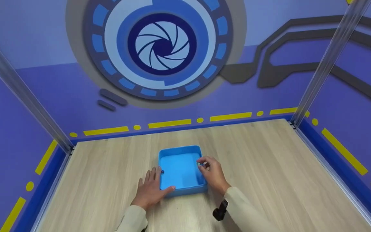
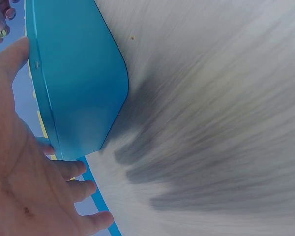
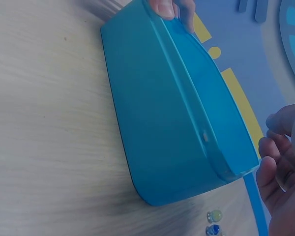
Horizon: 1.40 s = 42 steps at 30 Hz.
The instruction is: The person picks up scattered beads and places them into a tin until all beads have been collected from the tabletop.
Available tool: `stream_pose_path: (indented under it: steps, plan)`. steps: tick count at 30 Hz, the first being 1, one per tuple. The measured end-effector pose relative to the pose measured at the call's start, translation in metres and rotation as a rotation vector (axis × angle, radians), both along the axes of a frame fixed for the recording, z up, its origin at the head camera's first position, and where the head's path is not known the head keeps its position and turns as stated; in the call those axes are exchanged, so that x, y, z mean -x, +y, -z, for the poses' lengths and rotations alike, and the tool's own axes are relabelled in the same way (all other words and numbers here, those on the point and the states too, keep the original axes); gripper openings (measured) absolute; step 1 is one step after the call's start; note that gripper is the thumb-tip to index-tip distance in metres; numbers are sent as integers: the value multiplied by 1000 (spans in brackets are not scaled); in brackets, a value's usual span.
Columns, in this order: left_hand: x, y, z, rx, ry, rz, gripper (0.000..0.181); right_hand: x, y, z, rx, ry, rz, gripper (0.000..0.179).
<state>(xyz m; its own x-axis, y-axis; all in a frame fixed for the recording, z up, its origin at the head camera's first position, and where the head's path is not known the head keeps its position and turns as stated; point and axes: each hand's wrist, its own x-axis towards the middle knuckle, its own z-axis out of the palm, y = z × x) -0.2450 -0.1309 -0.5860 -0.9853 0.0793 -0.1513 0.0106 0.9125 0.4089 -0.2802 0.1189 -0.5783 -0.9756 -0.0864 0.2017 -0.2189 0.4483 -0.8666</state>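
A blue rectangular open-topped box (image 1: 180, 169) sits on the wooden table. My left hand (image 1: 151, 190) rests against its left side with fingers spread and nearly straight, the thumb over the front rim. Over the box's right rim, my right hand (image 1: 214, 172) pinches a small greenish glass marble (image 2: 2, 33) between thumb and fingertips. A small dark marble (image 1: 162, 172) shows by the box's left wall. In the right wrist view, a yellowish-green marble (image 3: 215, 215) and a blue marble (image 3: 214, 229) lie beyond the box's end; the head view hides them behind my right hand.
The wood-grain table (image 1: 266, 161) extends around the box. Printed purple panels (image 1: 53, 100) enclose it at the back and sides, with metal posts (image 1: 327, 64) at the corners. A black device (image 1: 220, 211) is strapped on my right wrist.
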Motion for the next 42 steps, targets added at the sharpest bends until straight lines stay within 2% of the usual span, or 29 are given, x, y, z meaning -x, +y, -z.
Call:
stream_pose_path:
  steps: [12,32,39,42]
  plan:
    - [1,-1,1,12,-11,4,106,0,-6,1,-27,3,-13,15]
    - [0,0,1,8,-12,-1,108,-2,-16,4,-75,-50,6,13]
    - [-1,-2,1,-6,-14,2,107,-2,-18,6,-62,7,-28,14]
    - [-1,-2,2,-13,-5,6,106,-2,-20,6,-76,6,-23,15]
